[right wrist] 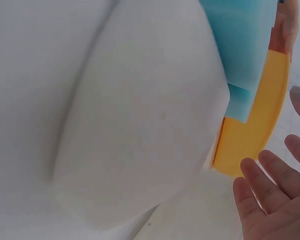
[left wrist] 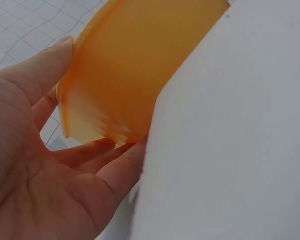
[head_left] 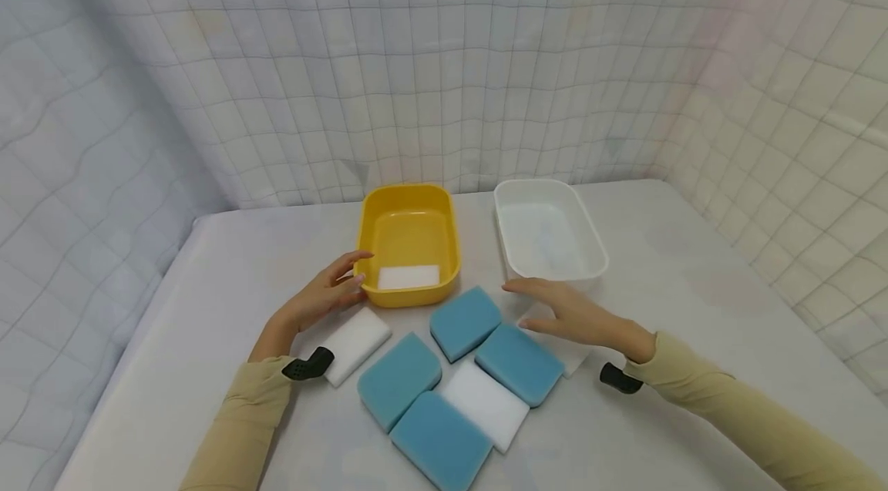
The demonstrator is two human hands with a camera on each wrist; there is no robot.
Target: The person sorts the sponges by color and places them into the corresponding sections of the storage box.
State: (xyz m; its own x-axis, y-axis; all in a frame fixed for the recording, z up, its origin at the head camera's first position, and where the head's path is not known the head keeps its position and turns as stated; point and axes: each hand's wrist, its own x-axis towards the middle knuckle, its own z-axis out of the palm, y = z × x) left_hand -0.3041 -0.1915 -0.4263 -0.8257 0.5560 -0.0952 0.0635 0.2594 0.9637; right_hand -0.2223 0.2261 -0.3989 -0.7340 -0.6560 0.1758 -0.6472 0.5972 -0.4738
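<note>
Clock: 12 is pointing away from the person; the centre white sponge (head_left: 488, 405) is serving as hub.
Head view: four blue sponges (head_left: 519, 364) are lying round the hub, and only here is the white tub (head_left: 548, 233) showing clearly, at 1 o'clock.
Left wrist view: the palm of the left hand (head_left: 321, 300) is facing the camera — the head view is giving only its back.
Right wrist view: the undersides of the right hand's (head_left: 579, 312) fingers are showing, spread apart.
Left hand: fingers are standing apart, tips touching the yellow tub (head_left: 412, 233) at its 8 o'clock edge.
Right hand: it is hanging over the right white sponge (head_left: 573, 357); contact cannot be told.
Yellow tub: sitting upright at 11 o'clock — glossy, round-cornered, its wall glowing orange up close; an inner white sponge (head_left: 408, 277) is lying at its 6 o'clock end.
</note>
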